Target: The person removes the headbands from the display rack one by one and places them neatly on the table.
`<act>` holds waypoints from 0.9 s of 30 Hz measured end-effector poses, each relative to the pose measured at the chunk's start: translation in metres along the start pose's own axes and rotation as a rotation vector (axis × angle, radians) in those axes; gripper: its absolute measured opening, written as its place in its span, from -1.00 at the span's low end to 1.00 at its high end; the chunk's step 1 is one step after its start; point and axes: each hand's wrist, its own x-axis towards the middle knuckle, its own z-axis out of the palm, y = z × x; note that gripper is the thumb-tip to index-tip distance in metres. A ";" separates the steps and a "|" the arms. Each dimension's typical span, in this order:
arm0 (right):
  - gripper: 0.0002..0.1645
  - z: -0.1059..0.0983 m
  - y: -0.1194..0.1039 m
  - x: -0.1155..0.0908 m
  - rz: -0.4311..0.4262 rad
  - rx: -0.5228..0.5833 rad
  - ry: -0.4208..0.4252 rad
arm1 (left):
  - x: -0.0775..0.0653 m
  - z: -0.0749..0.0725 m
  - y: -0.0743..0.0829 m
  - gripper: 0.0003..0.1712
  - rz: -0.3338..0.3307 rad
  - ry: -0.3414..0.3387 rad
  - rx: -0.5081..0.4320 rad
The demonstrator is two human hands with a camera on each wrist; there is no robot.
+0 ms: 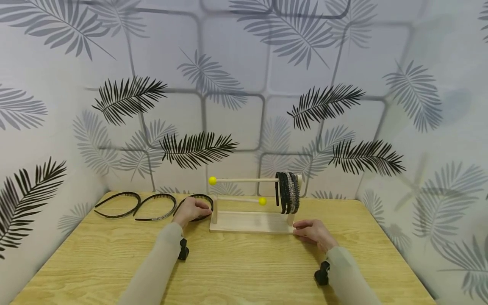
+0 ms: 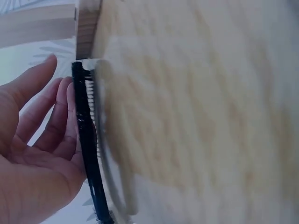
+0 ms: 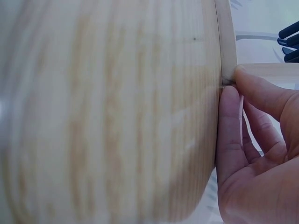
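A black headband lies on the table beside the left end of a wooden stand. My left hand is over it, and the left wrist view shows the thumb apart from relaxed fingers next to the toothed headband. Whether the fingers touch it, I cannot tell. At the stand's right end, my right hand touches the corner of the base with thumb and index fingertips. Several black and glittery headbands hang at the right of the stand's upper rod.
Two more headbands lie to the left, one plain dark and one glittery. Yellow balls cap the upper rod and the lower rod. A leaf-patterned wall covering rises behind the wooden table.
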 end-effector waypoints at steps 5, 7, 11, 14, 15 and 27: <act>-0.65 0.001 0.001 0.001 -0.005 -0.007 0.005 | 0.001 0.000 0.004 -0.76 -0.019 0.012 -0.061; -0.65 0.001 0.001 0.001 -0.009 -0.015 0.015 | 0.001 -0.001 0.006 -0.77 -0.029 0.022 -0.086; -0.65 0.000 0.001 0.000 -0.019 -0.024 0.014 | -0.003 -0.003 0.011 -0.75 -0.043 0.048 -0.160; -0.64 -0.001 0.000 0.000 -0.018 -0.022 0.008 | -0.008 -0.006 0.017 -0.73 -0.055 0.052 -0.230; -0.64 -0.001 0.000 0.001 -0.014 -0.019 0.009 | -0.009 -0.007 0.019 -0.72 -0.058 0.048 -0.251; -0.59 0.000 -0.001 0.001 -0.010 -0.016 0.001 | -0.034 -0.011 0.042 -0.65 -0.039 0.070 -0.289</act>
